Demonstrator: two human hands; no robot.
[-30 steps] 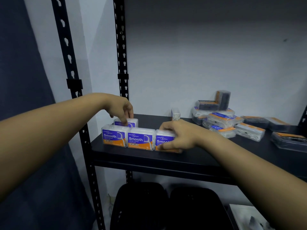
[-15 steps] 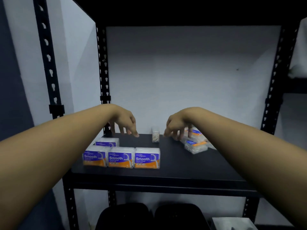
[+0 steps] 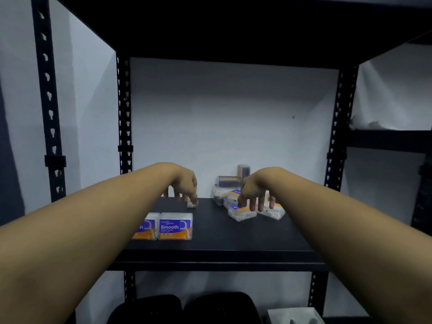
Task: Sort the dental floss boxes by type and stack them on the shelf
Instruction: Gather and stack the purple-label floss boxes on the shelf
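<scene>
Black shelf (image 3: 233, 242) carries two clear "Smooth" floss boxes (image 3: 175, 226) at front, left hand (image 3: 184, 185) pinching a small clear box (image 3: 192, 203), right hand (image 3: 253, 192) loose-fingered over the jumbled pile (image 3: 243, 212).

Our left hand (image 3: 184, 185) now touches the small clear box (image 3: 192, 203), and our right hand (image 3: 253, 191) reaches the jumbled boxes (image 3: 243, 212).

My feed is dim and bluish; the wall (image 3: 233, 127) glows softly, the shelf (image 3: 222, 239) stays dark, edges bow, and details look soft.
</scene>
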